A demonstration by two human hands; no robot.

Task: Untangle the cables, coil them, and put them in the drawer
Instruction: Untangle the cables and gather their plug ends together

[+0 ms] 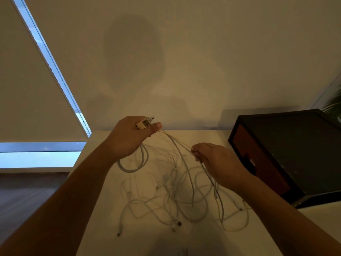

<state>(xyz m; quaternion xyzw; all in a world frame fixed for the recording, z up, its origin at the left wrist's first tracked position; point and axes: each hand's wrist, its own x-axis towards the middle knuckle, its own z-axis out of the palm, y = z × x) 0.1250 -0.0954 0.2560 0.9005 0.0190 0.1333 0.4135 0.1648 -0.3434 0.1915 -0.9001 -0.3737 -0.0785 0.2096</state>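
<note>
A tangle of several thin white cables (171, 196) lies spread on the white table (110, 209). My left hand (129, 139) is raised above the table's far edge and grips cable ends, with a USB plug (144, 123) sticking out past its fingers. Two white strands (177, 142) run from that hand to my right hand (215, 159), which pinches them a little above the tangle. A thicker white loop (132, 168) hangs below my left hand. The dark drawer box (287, 154) stands at the right, its brown drawer front (258, 159) closed.
A plain wall rises directly behind the table. A window with blinds (36, 89) fills the left side, over a dark wooden floor (27, 191). The table's left edge runs diagonally under my left forearm. Plant leaves (334, 106) show at the far right.
</note>
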